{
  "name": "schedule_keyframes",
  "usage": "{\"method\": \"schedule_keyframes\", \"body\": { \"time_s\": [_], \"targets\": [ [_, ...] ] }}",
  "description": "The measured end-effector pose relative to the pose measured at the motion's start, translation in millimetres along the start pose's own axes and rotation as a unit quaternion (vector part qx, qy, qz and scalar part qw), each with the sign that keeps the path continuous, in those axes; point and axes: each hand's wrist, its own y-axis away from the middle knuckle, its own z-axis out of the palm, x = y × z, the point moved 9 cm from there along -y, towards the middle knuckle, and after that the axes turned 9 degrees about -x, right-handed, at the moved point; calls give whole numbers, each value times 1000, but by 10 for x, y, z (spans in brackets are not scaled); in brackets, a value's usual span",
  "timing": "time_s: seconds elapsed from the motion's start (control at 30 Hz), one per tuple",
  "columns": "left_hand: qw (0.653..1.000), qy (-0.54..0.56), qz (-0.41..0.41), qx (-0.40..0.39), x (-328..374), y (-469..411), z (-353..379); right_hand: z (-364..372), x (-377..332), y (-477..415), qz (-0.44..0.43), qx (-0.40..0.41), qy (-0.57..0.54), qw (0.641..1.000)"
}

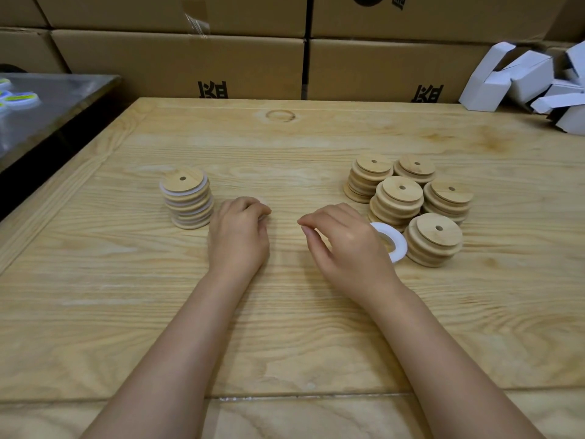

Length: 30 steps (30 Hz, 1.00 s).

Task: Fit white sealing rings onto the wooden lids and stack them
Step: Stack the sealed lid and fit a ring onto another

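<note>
On the wooden table, a stack of wooden lids with white sealing rings stands at the left. Right beside it, my left hand is curled over a wooden lid; only a pale edge of the lid shows past the fingers. My right hand hovers in the middle with loosely bent fingers and holds nothing. Just behind it, white sealing rings lie on the table, partly hidden by the hand. Several stacks of bare wooden lids stand at the right.
Cardboard boxes wall off the far edge of the table. Folded white cartons are piled at the back right. A metal table with small round tins stands at the left.
</note>
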Motion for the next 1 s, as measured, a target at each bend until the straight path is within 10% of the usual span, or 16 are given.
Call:
{"method": "schedule_keyframes", "body": {
  "time_s": [0.33,0.6,1.0],
  "targets": [
    [998,-42,-20,-32,-60,-13,76,-437,254,90,104,162,129,973],
    [999,-4,-35,-40,-87,-14,82,-377,886,211,329,33,219,918],
    [992,87,87,-1,226,38,-40,-304,1038,240,352,-10,245,903]
  ]
}}
